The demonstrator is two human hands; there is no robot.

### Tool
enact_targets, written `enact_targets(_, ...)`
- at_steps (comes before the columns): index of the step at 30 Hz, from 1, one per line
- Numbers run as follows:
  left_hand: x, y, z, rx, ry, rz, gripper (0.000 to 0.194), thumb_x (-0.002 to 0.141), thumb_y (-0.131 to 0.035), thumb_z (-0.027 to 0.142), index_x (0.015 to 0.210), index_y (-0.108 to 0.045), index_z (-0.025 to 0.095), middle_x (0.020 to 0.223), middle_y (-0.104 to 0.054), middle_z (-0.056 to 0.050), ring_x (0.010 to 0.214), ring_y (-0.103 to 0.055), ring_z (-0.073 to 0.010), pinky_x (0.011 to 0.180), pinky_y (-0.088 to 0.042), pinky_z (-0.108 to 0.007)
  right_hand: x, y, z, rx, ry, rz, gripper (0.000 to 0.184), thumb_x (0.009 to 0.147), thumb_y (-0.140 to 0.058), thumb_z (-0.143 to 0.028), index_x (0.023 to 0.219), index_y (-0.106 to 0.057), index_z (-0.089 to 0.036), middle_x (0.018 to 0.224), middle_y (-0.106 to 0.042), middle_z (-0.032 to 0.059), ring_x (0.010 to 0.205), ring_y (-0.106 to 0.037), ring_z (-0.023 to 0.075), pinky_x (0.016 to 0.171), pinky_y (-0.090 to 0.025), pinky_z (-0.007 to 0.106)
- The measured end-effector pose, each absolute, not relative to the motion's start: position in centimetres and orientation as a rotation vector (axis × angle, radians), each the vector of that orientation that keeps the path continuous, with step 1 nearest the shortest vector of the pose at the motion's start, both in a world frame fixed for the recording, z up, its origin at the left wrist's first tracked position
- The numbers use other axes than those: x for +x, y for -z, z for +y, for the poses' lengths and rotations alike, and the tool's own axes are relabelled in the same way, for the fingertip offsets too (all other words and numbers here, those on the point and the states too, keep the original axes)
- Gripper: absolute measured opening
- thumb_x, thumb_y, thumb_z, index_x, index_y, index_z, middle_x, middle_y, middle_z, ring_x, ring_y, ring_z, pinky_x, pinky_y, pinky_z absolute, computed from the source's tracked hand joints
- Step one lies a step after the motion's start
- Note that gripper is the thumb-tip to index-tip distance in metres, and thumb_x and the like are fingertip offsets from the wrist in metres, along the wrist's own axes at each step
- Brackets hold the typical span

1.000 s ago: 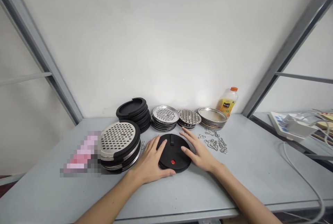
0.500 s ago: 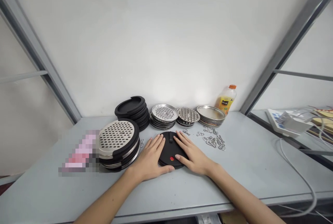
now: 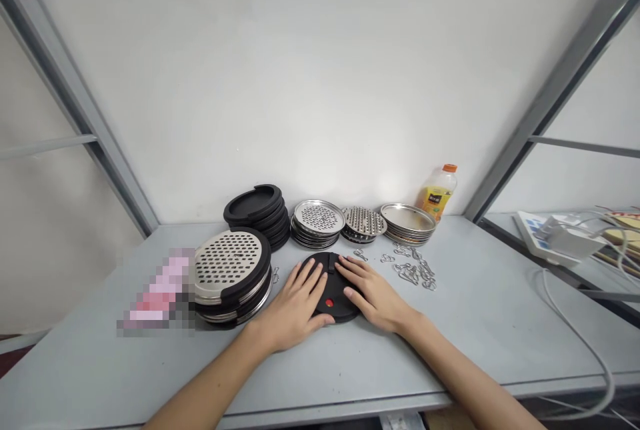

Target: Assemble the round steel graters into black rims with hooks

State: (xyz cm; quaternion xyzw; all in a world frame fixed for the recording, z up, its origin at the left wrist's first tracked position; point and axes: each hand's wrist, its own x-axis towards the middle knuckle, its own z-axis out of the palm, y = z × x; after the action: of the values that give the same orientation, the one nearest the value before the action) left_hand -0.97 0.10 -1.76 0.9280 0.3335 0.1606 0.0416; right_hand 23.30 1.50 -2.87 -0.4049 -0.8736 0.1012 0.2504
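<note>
The left hand and right hand rest flat, fingers loosely spread and not wrapped round the black disc beneath, back from the surface's front edge. Uneven pressure could skid it; a leftward slip could knock the stacked graters.

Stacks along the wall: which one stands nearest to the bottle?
The rightmost stack of shallow metal trays: it stands beside the bottle, with a plain silvery top; the others, black or grater-patterned, stand farther left.
</note>
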Motion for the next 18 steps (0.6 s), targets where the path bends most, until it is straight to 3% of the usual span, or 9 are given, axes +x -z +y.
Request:
enact_targets(2,-1.2,1.0,-0.2,2.859,-0.509,0.935,0.055,0.092,-0.05,0.038,0.142,-0.036,0.019,0.152,-0.03,-0.01,0.143,-0.015,-0.0276,0.115,-0.02,-0.051,23.3,2.7,1.6,-1.122,-0.223,-2.327,0.043,0.096,-0.038,-0.037,0.128,-0.057,-0.018,0.131,-0.058,0.0114,0.124,-0.049,0.0294,0.104,-0.039,0.052)
enact_targets(5,-1.4,0.2,-0.4,2.826,-0.551,0.873,0.049,0.088,-0.052,0.026,0.137,-0.046,0.021,0.143,-0.046,-0.008,0.138,-0.032,-0.0255,0.116,-0.022,-0.05,23.4,2.7,1.7,-1.137,-0.183,-2.244,0.04,0.096,-0.035,-0.037,0.108,-0.07,-0.021,0.109,-0.071,0.0098,0.105,-0.062,0.0272,0.092,-0.047,0.047)
enact_targets(8,-1.3,0.1,-0.3,2.773,-0.622,0.918,0.052,0.081,-0.062,0.038,0.129,-0.054,0.019,0.129,-0.059,-0.009,0.127,-0.048,-0.0268,0.115,-0.023,-0.05,23.6,2.9,1.6,-1.215,-0.2,-2.124,0.044,0.095,-0.036,-0.043,0.086,-0.073,-0.023,0.079,-0.073,0.0085,0.077,-0.068,0.0237,0.074,-0.053,0.038)
enact_targets(10,-1.2,0.5,-0.1,2.746,-0.676,0.985,0.067,0.073,-0.068,0.052,0.128,-0.055,0.017,0.13,-0.058,-0.011,0.127,-0.047,-0.0305,0.114,-0.024,-0.052,23.8,3.1,1.5,-1.259,-0.224,-2.046,0.045,0.095,-0.036,-0.045,0.08,-0.072,-0.023,0.07,-0.07,0.0074,0.066,-0.066,0.0219,0.068,-0.053,0.035)
enact_targets(13,-1.1,1.1,0.1,2.71,-0.697,1.064,0.082,0.066,-0.07,0.063,0.131,-0.052,0.016,0.136,-0.052,-0.014,0.13,-0.042,-0.034,0.11,-0.031,-0.053,24.0,3.2,1.8,-1.228,-0.245,-2.011,0.035,0.093,-0.041,-0.043,0.098,-0.07,-0.023,0.097,-0.072,0.0088,0.09,-0.067,0.0253,0.081,-0.053,0.039)
enact_targets(16,-1.1,1.5,0.1,2.672,-0.707,1.051,0.08,0.068,-0.07,0.059,0.132,-0.051,0.016,0.135,-0.054,-0.013,0.131,-0.04,-0.0333,0.108,-0.037,-0.051,24.0,3.1,2.2,-1.082,-0.311,-2.176,0.041,0.09,-0.049,-0.037,0.127,-0.055,-0.022,0.139,-0.051,0.0102,0.126,-0.048,0.0283,0.104,-0.041,0.047)
enact_targets(18,-1.1,1.6,0.0,2.672,-0.696,1.026,0.079,0.07,-0.069,0.057,0.134,-0.049,0.016,0.136,-0.052,-0.013,0.132,-0.039,-0.0334,0.109,-0.034,-0.052,24.0,3.1,2.5,-0.991,-0.399,-2.304,0.049,0.09,-0.048,-0.033,0.137,-0.045,-0.021,0.147,-0.04,0.0102,0.135,-0.037,0.0277,0.109,-0.033,0.05)
